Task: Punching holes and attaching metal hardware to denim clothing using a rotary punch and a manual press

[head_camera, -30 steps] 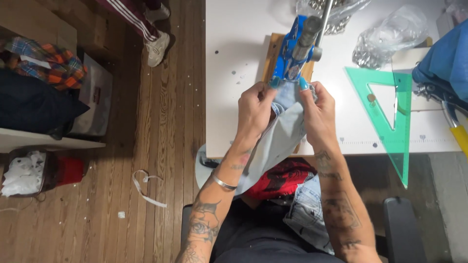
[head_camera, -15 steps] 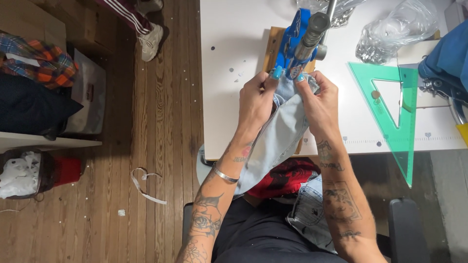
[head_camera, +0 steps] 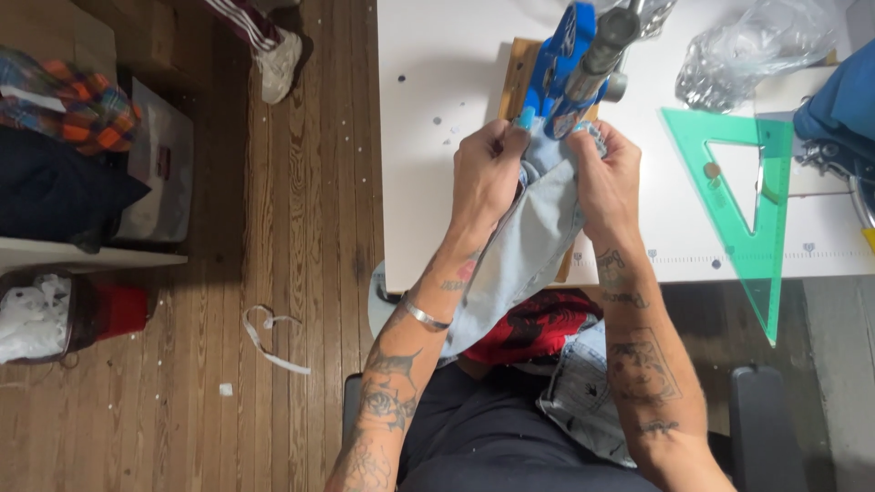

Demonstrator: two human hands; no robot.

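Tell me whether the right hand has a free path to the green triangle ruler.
Probably yes: the green triangle ruler lies on bare table just beside the right hand, nothing between, though that hand grips the pale denim.

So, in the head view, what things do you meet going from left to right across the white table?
Left hand → blue press → right hand → green triangle ruler, all on or over the white table.

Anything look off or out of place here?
Two things: the green set square overhangs the white table's front edge, tip in the air; a loose white strip lies on the wooden floor.
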